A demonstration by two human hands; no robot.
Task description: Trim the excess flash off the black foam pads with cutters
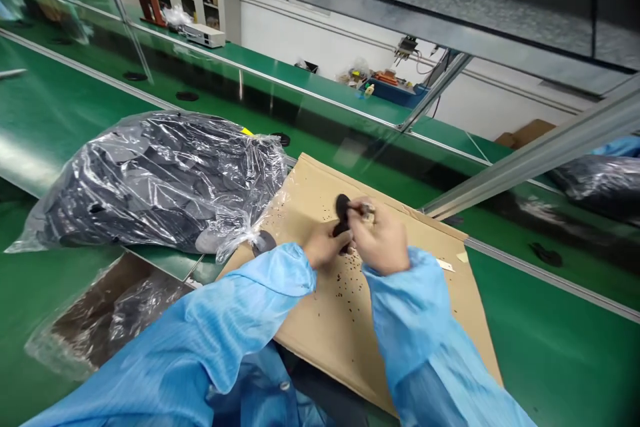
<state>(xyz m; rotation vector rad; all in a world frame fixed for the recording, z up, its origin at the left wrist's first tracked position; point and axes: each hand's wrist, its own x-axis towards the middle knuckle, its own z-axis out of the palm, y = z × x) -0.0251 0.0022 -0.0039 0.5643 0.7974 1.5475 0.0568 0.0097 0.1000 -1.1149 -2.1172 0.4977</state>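
Observation:
My left hand [324,245] is closed on a dark round piece [342,208], probably a thin black disc, held above the cardboard sheet [415,240]. Beside it, my right hand [383,237] is closed, its fingertips against the piece's edge. A small shiny object [368,211] shows at its fingers, too blurred to name. Tiny dark bits [345,287] lie scattered on the cardboard below both hands. To the left, a clear plastic bag [165,180] full of flat dark discs rests on its side, its gathered mouth close to my left forearm.
An open box [105,307] lined with clear plastic stands at lower left. A slanted metal post [520,153] rises to the right of the cardboard. Black discs [187,96] lie on the green belt behind. A metal shelf [450,20] hangs overhead.

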